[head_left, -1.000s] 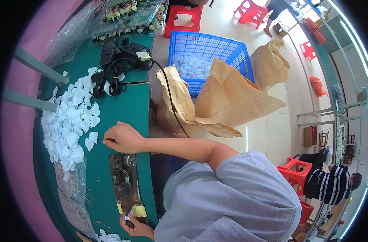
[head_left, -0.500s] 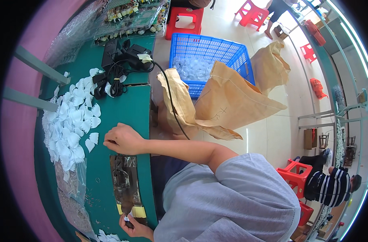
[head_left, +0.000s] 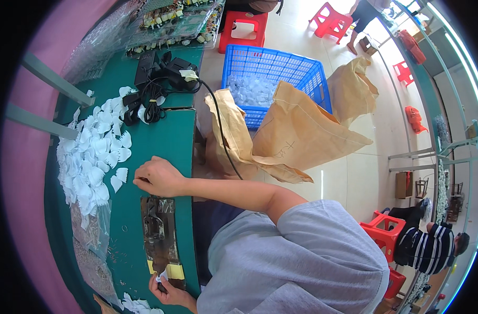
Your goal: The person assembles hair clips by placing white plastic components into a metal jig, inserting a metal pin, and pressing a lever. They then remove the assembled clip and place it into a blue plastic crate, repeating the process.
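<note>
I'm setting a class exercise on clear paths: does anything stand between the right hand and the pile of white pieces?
Nothing visible blocks it: between the right hand and the pile of white pieces lie only two loose white pieces on the green tabletop.

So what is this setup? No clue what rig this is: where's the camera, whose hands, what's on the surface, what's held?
No robot: a person works bare-handed. The view comes from the left of two fisheye cameras on their head, looking down, so straight edges bend.

On the green flat tabletop lie a heap of white toothed pieces, a black coiled cable and a long dark metal fixture.

The left hand, lower in the picture, pinches a small white piece at the fixture's lower end. The right hand is curled near its upper end; whether it holds anything is hidden.
</note>
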{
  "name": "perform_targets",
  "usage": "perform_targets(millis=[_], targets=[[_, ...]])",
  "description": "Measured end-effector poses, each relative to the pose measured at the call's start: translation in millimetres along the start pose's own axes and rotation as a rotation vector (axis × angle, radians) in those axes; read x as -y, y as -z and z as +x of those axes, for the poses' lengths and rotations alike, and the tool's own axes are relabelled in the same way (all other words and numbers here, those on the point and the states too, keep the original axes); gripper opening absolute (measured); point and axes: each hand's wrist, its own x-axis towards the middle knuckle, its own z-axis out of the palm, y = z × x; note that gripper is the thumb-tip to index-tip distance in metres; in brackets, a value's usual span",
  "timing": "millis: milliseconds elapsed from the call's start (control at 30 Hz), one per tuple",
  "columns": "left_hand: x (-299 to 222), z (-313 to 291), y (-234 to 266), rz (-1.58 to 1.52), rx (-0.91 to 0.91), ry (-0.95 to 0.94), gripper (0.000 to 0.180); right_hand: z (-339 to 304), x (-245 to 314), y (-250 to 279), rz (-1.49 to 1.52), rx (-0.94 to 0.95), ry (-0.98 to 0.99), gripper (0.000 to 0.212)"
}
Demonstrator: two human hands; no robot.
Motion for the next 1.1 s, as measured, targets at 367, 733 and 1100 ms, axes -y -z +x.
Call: perform_targets(millis=[367,733,1100], targets=[[27.5,-8.7,21.8,-0.055,0.018,-0.011,0.020,-1.9,10.7,-12.3,0.022,0.035,-0.022,0.022],[-17.7,-2.1,-8.9,-0.274,-0.015,-0.064,0.023,-0.4,-7.5,15.7,0.003,0.122,-0.154,0.024],[-10.0,7.1,-10.9,-0.278,-0.049,-0.122,0.021,4.3,-9.3,11.2,0.091,0.142,-0.123,0.023]])
